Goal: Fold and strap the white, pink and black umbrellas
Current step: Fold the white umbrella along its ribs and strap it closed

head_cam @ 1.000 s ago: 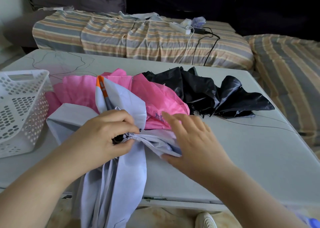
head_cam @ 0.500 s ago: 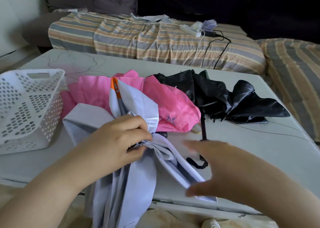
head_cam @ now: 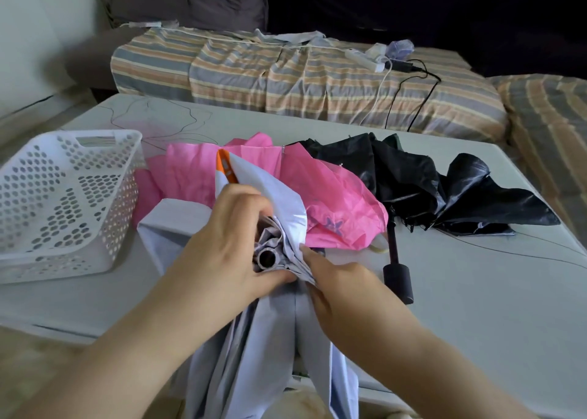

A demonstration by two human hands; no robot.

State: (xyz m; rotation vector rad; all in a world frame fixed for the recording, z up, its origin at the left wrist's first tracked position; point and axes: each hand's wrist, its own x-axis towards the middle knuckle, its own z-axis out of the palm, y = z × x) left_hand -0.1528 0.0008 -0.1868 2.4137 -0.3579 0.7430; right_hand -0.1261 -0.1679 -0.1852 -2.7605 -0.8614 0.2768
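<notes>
The person stands at the near edge of the grey table (head_cam: pixel 476 307) and works on the white umbrella (head_cam: pixel 270 355), which hangs half over that edge. The left hand (head_cam: pixel 222 253) is curled round the gathered middle of it, where the round end of the shaft shows between thumb and fingers. The right hand (head_cam: pixel 343 294) lies just beside, and its fingertips pinch one fold of the white cloth close to the shaft. An orange and white handle (head_cam: pixel 226 167) points away from the person, over the pink umbrella (head_cam: pixel 317 196).

The pink umbrella lies open and crumpled behind the white one, touching it. The black umbrella (head_cam: pixel 444 189) is spread to the right of the pink one, with its black handle (head_cam: pixel 398 278) toward the near edge. Neither of them is folded or strapped yet.

I think the main danger is the loose cloth. Many panels hang below the table and are not held, so if the left hand relaxes, the gathered folds can spring open again. The right hand holds only a thin fold; a strong pull may drag it crooked or catch a rib. The pink cloth lies close and could be wrapped in by mistake. I cannot see the strap of the white umbrella, so it may be buried inside the folds.

A white basket (head_cam: pixel 63 202) stands at the left.
</notes>
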